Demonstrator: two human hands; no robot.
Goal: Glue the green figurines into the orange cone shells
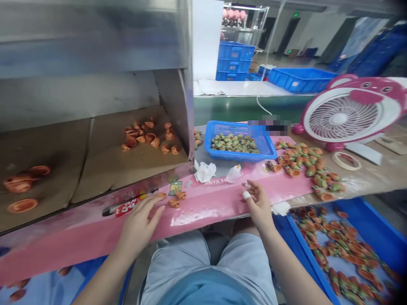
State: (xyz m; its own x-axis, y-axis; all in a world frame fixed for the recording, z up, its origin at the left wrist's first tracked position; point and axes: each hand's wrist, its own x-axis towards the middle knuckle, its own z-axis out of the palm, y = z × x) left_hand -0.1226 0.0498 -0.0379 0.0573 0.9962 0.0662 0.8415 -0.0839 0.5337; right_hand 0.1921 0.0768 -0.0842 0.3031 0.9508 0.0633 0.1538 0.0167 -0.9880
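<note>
My left hand (140, 222) lies on the pink table cover (203, 207) with its fingers stretched toward three small orange cone pieces (174, 201) and touches none of them. My right hand (258, 202) rests at the table's front edge, fingers loosely bent, fingertips wrapped in white tape, nothing visible in it. Beyond it lie crumpled white tissues (205, 171). A blue basket (237, 144) holds green and orange painted pieces. More painted pieces (307, 167) lie loose to the right.
A metal booth with a cardboard floor (108, 152) at the left holds orange cones (148, 135). A pink fan (346, 114) stands at the right, beside a tape roll (346, 160). A blue crate (349, 254) of painted pieces sits by my right leg.
</note>
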